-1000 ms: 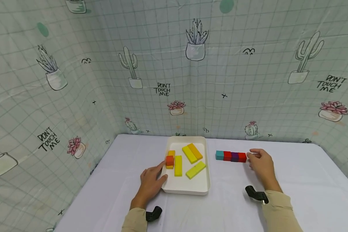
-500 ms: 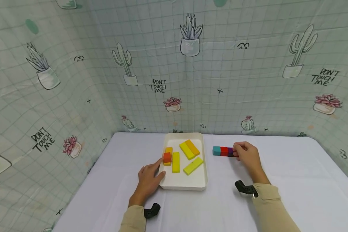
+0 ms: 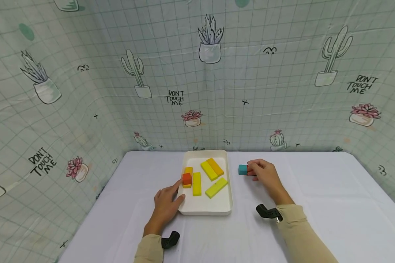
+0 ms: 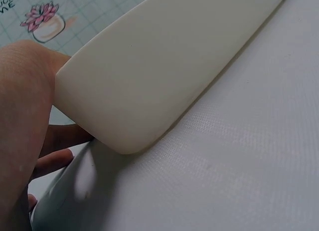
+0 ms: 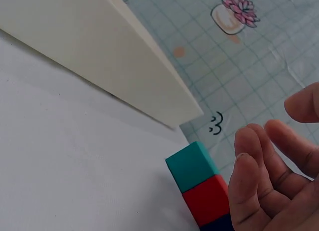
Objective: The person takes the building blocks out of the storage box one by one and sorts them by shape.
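My left hand (image 3: 166, 204) holds the near left side of a white tray (image 3: 230, 204); in the left wrist view the tray's wall (image 4: 124, 76) sits between the thumb side and the lower fingers. Near its index fingertip, an orange-red cube (image 3: 186, 179) lies on an orange-yellow block (image 3: 188, 170) inside the tray. Right of the tray, my right hand (image 3: 264, 175) reaches over a row of small cubes, fingers bent loosely, nothing seen between them. A teal cube (image 5: 192, 166), a red cube (image 5: 205, 198) and a dark purple cube (image 5: 219, 224) show in the right wrist view; the hand hides the row's right end.
Several yellow blocks (image 3: 196, 184) lie flat in the tray. A white cloth covers the table (image 3: 217, 241). Behind the table hangs a patterned curtain (image 3: 237, 91) with cactus drawings. A black wrist camera (image 3: 268, 212) sits on each wrist.
My right hand has moved left along the row, from beside its right-end red cube to near the teal cube. The left hand stays at the tray. The view has shifted slightly.
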Demonstrator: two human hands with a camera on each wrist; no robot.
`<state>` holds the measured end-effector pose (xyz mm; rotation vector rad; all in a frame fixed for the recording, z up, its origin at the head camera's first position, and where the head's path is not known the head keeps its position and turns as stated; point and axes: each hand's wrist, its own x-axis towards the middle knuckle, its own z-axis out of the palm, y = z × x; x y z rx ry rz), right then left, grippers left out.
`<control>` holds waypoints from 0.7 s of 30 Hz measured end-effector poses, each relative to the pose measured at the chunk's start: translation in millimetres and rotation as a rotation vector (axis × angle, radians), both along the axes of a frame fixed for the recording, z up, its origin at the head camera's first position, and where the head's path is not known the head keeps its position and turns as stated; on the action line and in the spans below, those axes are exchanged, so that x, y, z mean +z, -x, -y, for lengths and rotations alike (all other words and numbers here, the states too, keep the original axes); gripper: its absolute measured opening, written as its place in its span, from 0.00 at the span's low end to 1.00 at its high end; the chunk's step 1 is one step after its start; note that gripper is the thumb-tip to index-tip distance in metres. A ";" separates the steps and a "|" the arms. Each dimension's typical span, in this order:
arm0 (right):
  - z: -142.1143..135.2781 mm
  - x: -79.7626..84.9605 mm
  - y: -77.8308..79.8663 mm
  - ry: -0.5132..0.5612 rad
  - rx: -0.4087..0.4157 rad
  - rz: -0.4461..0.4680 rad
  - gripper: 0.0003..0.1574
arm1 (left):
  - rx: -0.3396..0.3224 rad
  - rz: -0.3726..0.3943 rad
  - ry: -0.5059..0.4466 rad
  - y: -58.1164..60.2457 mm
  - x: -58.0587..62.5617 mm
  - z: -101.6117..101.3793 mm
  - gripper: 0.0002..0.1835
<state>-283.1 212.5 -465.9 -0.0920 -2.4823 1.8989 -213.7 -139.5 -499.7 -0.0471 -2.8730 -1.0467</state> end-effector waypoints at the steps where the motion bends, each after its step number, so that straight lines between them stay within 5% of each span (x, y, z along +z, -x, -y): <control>1: 1.1 -0.2 0.2 0.005 0.008 0.002 0.24 | -0.001 -0.001 -0.003 -0.2 0.0 -0.1 0.32; 12: 8.8 2.0 7.4 0.048 0.071 0.024 0.27 | -0.003 -0.019 -0.007 -2.0 -0.8 -0.3 0.31; 21: 22.3 12.5 9.0 0.242 0.171 0.136 0.30 | -0.004 -0.016 0.007 -1.4 -0.6 1.5 0.31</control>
